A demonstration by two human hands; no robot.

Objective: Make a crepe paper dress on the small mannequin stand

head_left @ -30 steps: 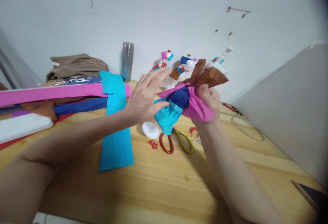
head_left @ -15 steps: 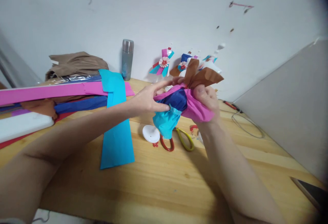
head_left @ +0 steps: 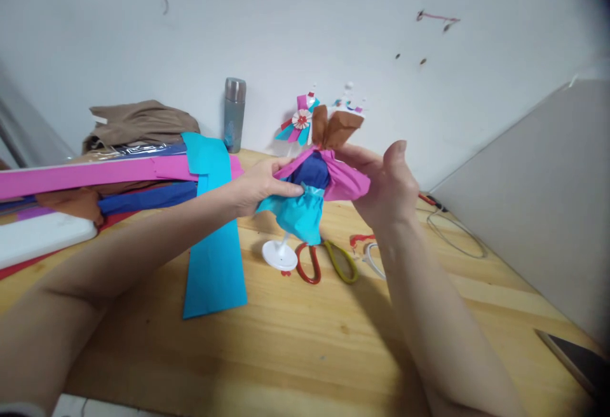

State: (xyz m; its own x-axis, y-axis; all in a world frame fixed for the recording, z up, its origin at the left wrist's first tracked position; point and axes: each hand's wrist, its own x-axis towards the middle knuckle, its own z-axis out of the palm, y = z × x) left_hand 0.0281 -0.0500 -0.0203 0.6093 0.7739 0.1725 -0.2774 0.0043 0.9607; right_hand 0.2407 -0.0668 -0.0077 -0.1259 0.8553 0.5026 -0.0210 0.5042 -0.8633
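Note:
A small figure dressed in crepe paper [head_left: 312, 172] is held above the table, tilted, with brown pieces at its top, pink sides, a dark blue middle and a turquoise skirt. A white stem and round base [head_left: 279, 255] show below it. My left hand [head_left: 260, 187] grips the figure at its waist from the left, thumb on the front. At its right side is my right hand [head_left: 388, 182], fingers apart and thumb raised, its fingertips partly hidden behind the pink paper. Under the figure lie scissors with red and yellow handles [head_left: 342, 262].
Turquoise paper [head_left: 214, 271] lies left of the hands, beside pink paper strips [head_left: 119, 172] and brown cloth [head_left: 147, 123]. A bottle [head_left: 235, 115] and decorated figures [head_left: 301, 118] stand at the wall. A cable [head_left: 450, 236] and dark flat object [head_left: 569, 356] are at right.
My right hand has let go of the pink paper and opened, its thumb lifting. The figure has moved left and become more upright, with more of its white base showing.

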